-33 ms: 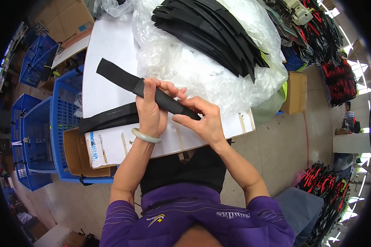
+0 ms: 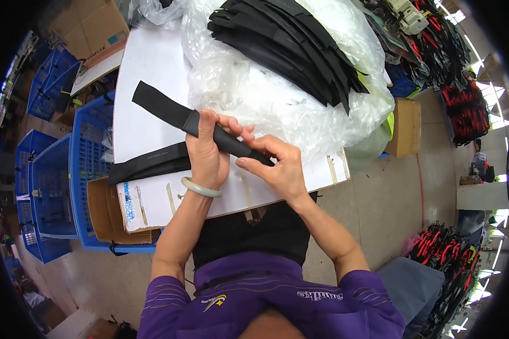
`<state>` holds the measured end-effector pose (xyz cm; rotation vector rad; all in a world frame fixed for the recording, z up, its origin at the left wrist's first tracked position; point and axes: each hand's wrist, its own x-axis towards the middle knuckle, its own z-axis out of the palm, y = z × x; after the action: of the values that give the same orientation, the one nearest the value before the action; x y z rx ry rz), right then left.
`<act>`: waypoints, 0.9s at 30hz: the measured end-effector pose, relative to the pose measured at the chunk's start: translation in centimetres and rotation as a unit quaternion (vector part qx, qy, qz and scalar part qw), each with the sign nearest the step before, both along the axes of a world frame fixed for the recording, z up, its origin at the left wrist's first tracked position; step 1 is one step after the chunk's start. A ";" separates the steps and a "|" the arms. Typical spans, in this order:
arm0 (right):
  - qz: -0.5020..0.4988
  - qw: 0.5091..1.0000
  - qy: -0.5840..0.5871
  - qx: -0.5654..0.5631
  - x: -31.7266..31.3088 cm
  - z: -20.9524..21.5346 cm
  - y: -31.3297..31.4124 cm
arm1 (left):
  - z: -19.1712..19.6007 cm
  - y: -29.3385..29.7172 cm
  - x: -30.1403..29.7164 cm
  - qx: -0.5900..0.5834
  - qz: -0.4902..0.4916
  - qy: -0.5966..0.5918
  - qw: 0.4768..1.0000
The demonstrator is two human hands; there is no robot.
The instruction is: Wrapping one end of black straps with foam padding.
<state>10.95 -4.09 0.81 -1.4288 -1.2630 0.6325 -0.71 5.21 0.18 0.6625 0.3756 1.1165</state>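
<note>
Black fabric stretches between two bare hands above a white worktop, seen from my remote post behind the head camera. On my left, the left hand wraps the middle of a black strip, its thumb laid along the top; the right hand pinches the lower end between thumb and fingers. The flat upper end sticks out unsupported beyond my left grip. Whether the strip is one piece or two joined, I cannot tell.

Should my left thumb ease off, I judge that free end could sag or twist; a hard pull from the right could drag the strip askew. Nearby, a small stack of strips reaches the worktop's left edge, where a forearm's nudge might tip it towards the open carton. Beyond, a large pile rests on clear plastic sheeting; a snag there could send the strips sliding.
</note>
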 end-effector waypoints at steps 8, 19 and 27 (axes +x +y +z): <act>-0.023 0.999 -0.011 0.032 3.1 -0.1 2.2 | 0.6 0.7 -2.2 -0.066 0.089 0.071 0.991; -0.197 0.952 -0.223 -0.072 13.8 -5.1 8.9 | 0.7 -0.7 -3.3 -0.082 0.063 0.110 0.988; -0.073 0.997 0.010 0.016 8.7 3.3 4.9 | 0.9 -1.2 -1.1 -0.067 -0.020 0.074 0.995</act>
<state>19.62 0.80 4.15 -1.4695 -1.1374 0.5242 -1.81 4.01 1.10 0.6325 0.5580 0.9980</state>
